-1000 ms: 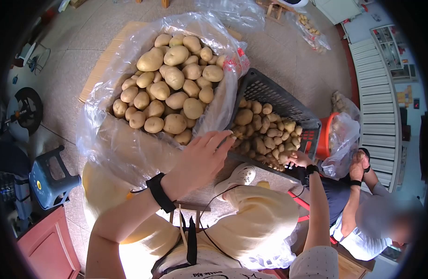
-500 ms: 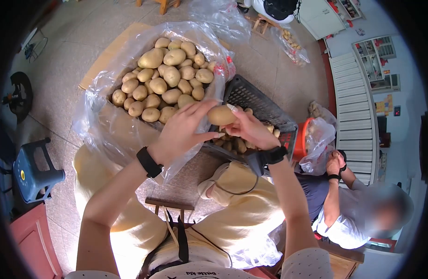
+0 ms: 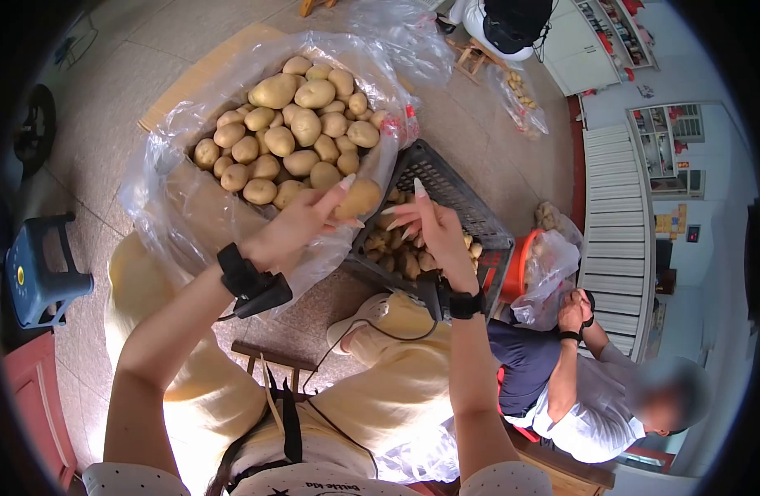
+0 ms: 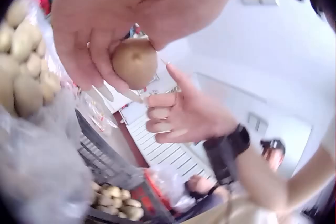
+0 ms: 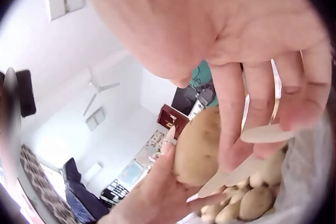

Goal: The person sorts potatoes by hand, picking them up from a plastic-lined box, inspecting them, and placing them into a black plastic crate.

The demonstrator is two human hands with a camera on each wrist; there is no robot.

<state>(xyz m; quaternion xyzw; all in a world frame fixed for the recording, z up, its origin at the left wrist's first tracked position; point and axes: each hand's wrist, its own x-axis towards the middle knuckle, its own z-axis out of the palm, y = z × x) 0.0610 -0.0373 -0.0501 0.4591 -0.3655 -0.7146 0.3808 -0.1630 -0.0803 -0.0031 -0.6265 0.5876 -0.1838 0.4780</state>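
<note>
My left hand point(image 3: 293, 227) grips a large potato point(image 3: 361, 198) between thumb and fingers, above the near right corner of the plastic-lined cardboard box point(image 3: 223, 215). In the left wrist view the potato point(image 4: 135, 64) shows end-on under the fingers. My right hand point(image 3: 438, 240) is apart from it, over the black crate point(image 3: 479, 219), with fingers loosely bent and nothing held. The right wrist view shows the potato point(image 5: 197, 148) beyond my right fingers, with the left thumb along its side. Large potatoes point(image 3: 305, 126) fill the box; smaller ones point(image 3: 409, 263) lie in the crate.
An orange-red bucket point(image 3: 520, 256) with a plastic bag stands right of the crate. A seated person point(image 3: 595, 397) is at the right. A blue stool point(image 3: 45, 273) stands at the left, and a bag of potatoes point(image 3: 520, 91) lies on the floor farther back.
My right hand lifted a potato from the crate and passed it to my left hand. The left hand now carries it leftward towards the box, and the right hand has let go.
</note>
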